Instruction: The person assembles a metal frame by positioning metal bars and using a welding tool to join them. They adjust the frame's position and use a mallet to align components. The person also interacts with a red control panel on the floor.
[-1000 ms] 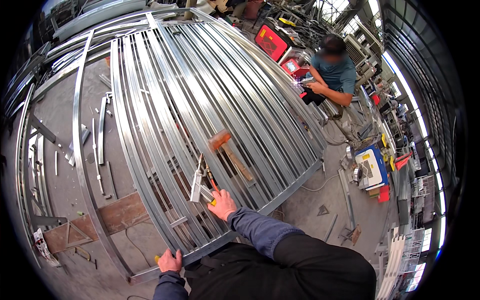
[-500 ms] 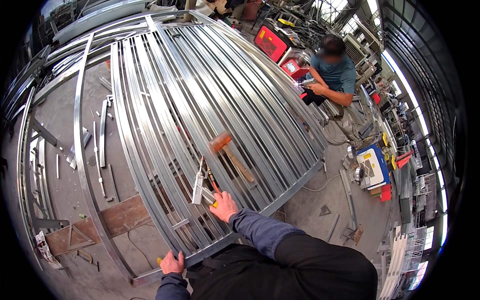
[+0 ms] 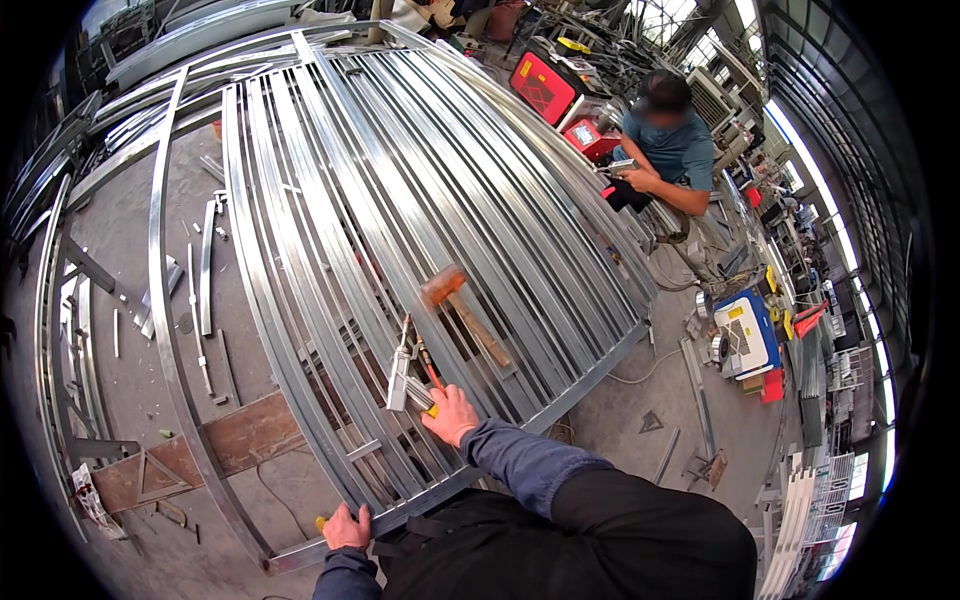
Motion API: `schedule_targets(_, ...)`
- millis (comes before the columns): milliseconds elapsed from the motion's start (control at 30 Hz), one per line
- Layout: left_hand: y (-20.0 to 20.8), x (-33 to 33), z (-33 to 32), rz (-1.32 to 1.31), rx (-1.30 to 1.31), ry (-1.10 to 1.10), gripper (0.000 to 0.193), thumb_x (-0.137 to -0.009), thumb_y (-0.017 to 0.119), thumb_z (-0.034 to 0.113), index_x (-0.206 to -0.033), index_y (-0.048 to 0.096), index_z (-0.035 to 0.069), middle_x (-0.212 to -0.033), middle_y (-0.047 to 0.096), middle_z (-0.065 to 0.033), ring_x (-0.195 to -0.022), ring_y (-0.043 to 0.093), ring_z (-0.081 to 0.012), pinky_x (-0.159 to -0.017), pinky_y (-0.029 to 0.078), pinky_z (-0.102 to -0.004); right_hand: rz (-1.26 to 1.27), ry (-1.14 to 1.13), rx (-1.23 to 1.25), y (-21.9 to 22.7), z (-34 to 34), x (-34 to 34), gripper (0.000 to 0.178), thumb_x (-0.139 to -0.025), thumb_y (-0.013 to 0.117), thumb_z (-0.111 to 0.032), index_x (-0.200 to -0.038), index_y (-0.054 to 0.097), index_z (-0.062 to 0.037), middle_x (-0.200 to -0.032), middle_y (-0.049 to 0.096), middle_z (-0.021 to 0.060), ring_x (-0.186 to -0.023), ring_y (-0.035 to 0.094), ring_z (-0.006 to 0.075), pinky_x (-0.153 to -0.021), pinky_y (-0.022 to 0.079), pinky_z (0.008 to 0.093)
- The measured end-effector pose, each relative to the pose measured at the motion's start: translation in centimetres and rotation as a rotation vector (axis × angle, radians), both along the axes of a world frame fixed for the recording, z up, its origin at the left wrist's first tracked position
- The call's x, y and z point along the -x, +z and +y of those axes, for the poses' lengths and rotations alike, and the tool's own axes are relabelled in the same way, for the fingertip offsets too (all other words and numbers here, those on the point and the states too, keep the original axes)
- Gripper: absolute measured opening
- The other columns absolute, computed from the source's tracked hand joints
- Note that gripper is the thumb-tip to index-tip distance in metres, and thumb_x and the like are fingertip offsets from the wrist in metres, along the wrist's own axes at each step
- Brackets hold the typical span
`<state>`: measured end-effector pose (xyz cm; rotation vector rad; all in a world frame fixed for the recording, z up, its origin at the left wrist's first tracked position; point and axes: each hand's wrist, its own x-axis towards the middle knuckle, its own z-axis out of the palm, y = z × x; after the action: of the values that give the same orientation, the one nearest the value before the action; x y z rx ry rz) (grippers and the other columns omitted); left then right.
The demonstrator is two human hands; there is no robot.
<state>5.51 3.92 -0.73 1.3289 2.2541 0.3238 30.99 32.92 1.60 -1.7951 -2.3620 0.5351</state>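
Observation:
My right hand (image 3: pixel 452 416) is closed around the yellow-marked handle of a silver welding gun (image 3: pixel 398 380) with a copper-coloured tip, just above the slats of a large metal frame (image 3: pixel 560 405). A thin red and copper-coloured part runs beside the gun. Beyond this hand, a mallet (image 3: pixel 443 285) with an orange-brown head and wooden handle lies across the slats. At the frame's near edge, my left hand (image 3: pixel 346 527) curls over the rail. A small yellow bit shows beside its fingers; I cannot tell what it is.
A co-worker (image 3: pixel 670 150) at the far right holds a metal tool beside red machines (image 3: pixel 543 88). A blue and white machine (image 3: pixel 747 333) stands on the floor at right. Cut metal pieces (image 3: pixel 205 268) and a rusty plate (image 3: pixel 235 440) lie at left, beyond a bare rail.
The bright bluish light at the co-worker's tool has gone out, and the co-worker's hands have shifted slightly. My two hands and the welding gun stay almost where they were.

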Motion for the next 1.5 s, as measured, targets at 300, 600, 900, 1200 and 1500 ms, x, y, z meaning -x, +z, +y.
schedule_targets(300, -0.5, 0.1, -0.1, 0.015, -0.010, -0.001, 0.051, -0.094, 0.071, 0.053, -0.084, 0.061, 0.004, -0.080, 0.070, -0.0219, -0.076, 0.069, -0.0463, -0.069, 0.054, -0.0567, -0.018, -0.001, 0.019, 0.3, 0.1, 0.2, 0.054, -0.086, 0.079, -0.044, -0.125, 0.061, -0.0113, -0.116, 0.054, 0.0165, -0.114, 0.057, 0.0396, -0.093, 0.053, 0.0521)
schedule_targets(600, -0.3, 0.0, 0.0, 0.007, -0.012, 0.009, 0.053, -0.094, 0.071, 0.054, -0.083, 0.060, 0.004, -0.079, 0.068, -0.0224, -0.076, 0.068, -0.0470, -0.069, 0.052, -0.0576, -0.021, -0.004, -0.012, -0.3, 0.0, 0.1, 0.055, -0.085, 0.079, -0.044, -0.125, 0.061, -0.0113, -0.116, 0.054, 0.0162, -0.114, 0.057, 0.0394, -0.093, 0.054, 0.0509)
schedule_targets(900, -0.2, -0.1, 0.0, 0.007, -0.027, 0.009, 0.051, -0.093, 0.071, 0.053, -0.084, 0.061, 0.003, -0.079, 0.068, -0.0221, -0.076, 0.068, -0.0471, -0.070, 0.052, -0.0578, -0.018, 0.001, 0.018, 0.0, 0.1, 0.1, 0.052, -0.086, 0.078, -0.043, -0.124, 0.061, -0.0114, -0.115, 0.054, 0.0169, -0.113, 0.058, 0.0400, -0.094, 0.054, 0.0517)
schedule_targets(1200, -0.3, -0.1, 0.0, 0.014, -0.005, 0.005, 0.050, -0.094, 0.071, 0.051, -0.084, 0.061, 0.003, -0.080, 0.069, -0.0222, -0.078, 0.068, -0.0471, -0.071, 0.052, -0.0576, -0.012, 0.002, -0.001, 0.1, 0.0, 0.0, 0.051, -0.087, 0.077, -0.043, -0.123, 0.061, -0.0113, -0.116, 0.054, 0.0171, -0.113, 0.057, 0.0406, -0.093, 0.053, 0.0518)
schedule_targets(1500, 0.1, -0.2, 0.1, 0.012, -0.023, 0.014, 0.049, -0.094, 0.072, 0.050, -0.083, 0.061, 0.003, -0.079, 0.069, -0.0220, -0.076, 0.068, -0.0472, -0.070, 0.052, -0.0575, -0.003, -0.004, 0.021, 0.2, 0.0, 0.0, 0.052, -0.086, 0.078, -0.042, -0.123, 0.061, -0.0106, -0.116, 0.054, 0.0171, -0.114, 0.057, 0.0403, -0.096, 0.052, 0.0506)
